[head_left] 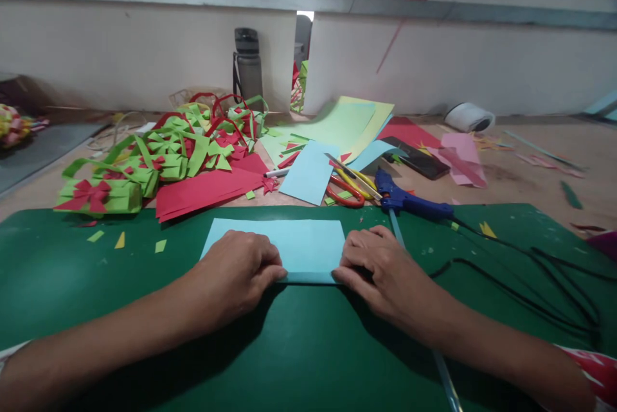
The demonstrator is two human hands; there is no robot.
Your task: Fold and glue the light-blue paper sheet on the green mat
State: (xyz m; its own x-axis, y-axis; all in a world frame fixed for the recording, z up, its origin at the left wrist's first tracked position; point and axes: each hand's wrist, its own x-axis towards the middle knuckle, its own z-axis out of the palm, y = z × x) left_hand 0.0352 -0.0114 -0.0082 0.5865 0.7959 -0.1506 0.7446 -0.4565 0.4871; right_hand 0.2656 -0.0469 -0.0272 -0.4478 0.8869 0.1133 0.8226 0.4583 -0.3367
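I noted the light-blue sheet (308, 245) near the far edge of the green mat (299, 348), its folded strip pinched tight by the fingers of my left hand (245, 268) and right hand (382, 264), and judged that uneven pressure could skew the crease.

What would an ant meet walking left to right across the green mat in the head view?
Green scrap, yellow scrap, another green scrap, left hand, middle of the light blue paper, right hand, black cord.
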